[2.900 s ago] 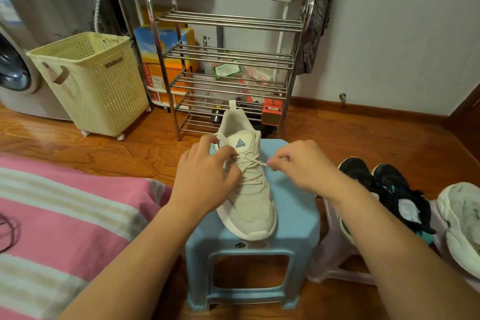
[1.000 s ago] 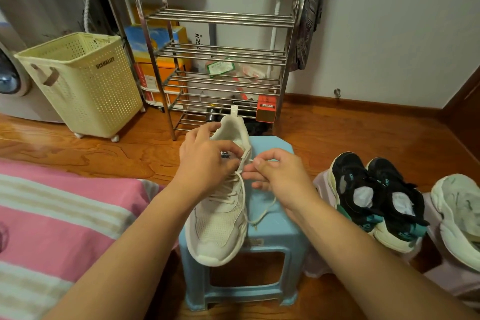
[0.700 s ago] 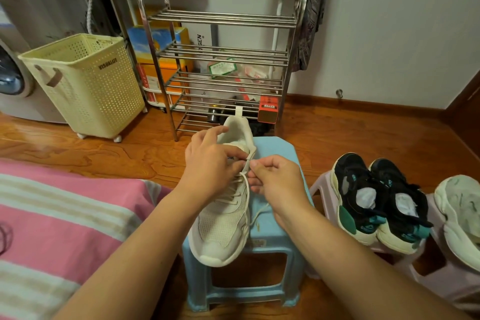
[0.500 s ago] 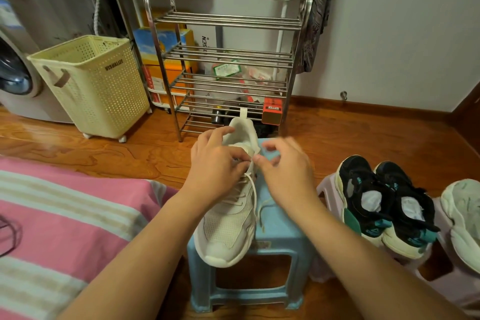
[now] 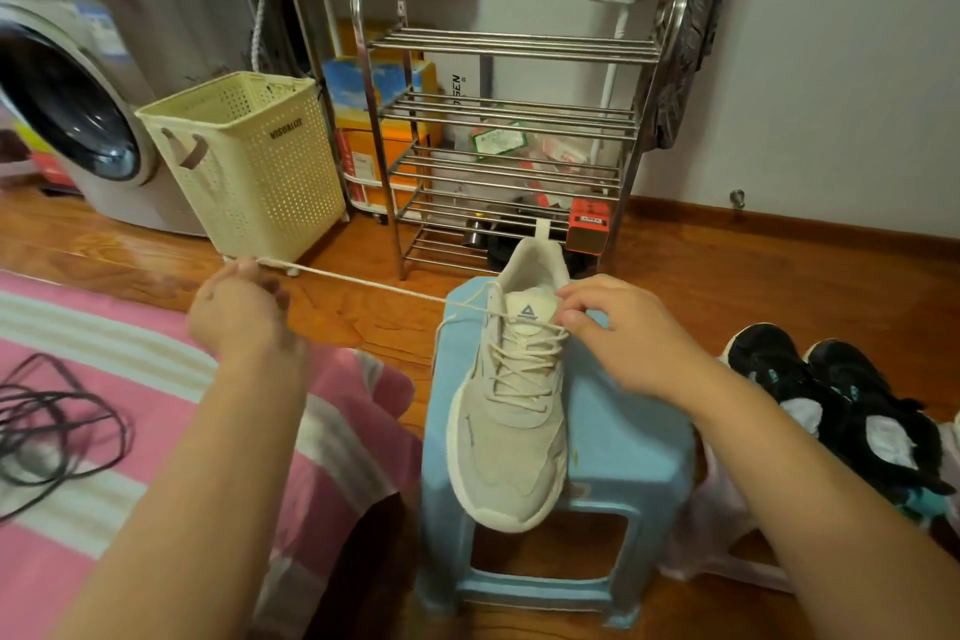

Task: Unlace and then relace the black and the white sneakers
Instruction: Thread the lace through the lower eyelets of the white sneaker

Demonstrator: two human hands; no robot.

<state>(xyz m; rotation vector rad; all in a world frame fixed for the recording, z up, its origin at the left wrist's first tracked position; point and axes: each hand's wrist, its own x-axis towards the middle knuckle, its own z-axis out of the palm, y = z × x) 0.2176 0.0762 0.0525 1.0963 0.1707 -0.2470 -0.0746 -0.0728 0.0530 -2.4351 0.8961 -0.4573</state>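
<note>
A white sneaker (image 5: 514,421) stands on a light blue plastic stool (image 5: 613,463), toe towards me, with its lace crossed through the eyelets. My left hand (image 5: 241,312) grips one lace end (image 5: 363,282) and holds it stretched taut far out to the left of the shoe. My right hand (image 5: 613,327) rests at the shoe's top right eyelets beside the tongue, fingers curled on the lace there. The pair of black sneakers (image 5: 841,411) with teal trim sits to the right of the stool.
A pink striped bed cover (image 5: 156,431) with a black cable (image 5: 57,431) lies at my left. Behind the stool stand a metal shoe rack (image 5: 509,156), a cream laundry basket (image 5: 244,166) and a washing machine (image 5: 67,109). Wooden floor lies all around.
My left hand has left the shoe's tongue and pulled a lace end far out to the left until it is taut. The shoe now sits straighter on the stool.
</note>
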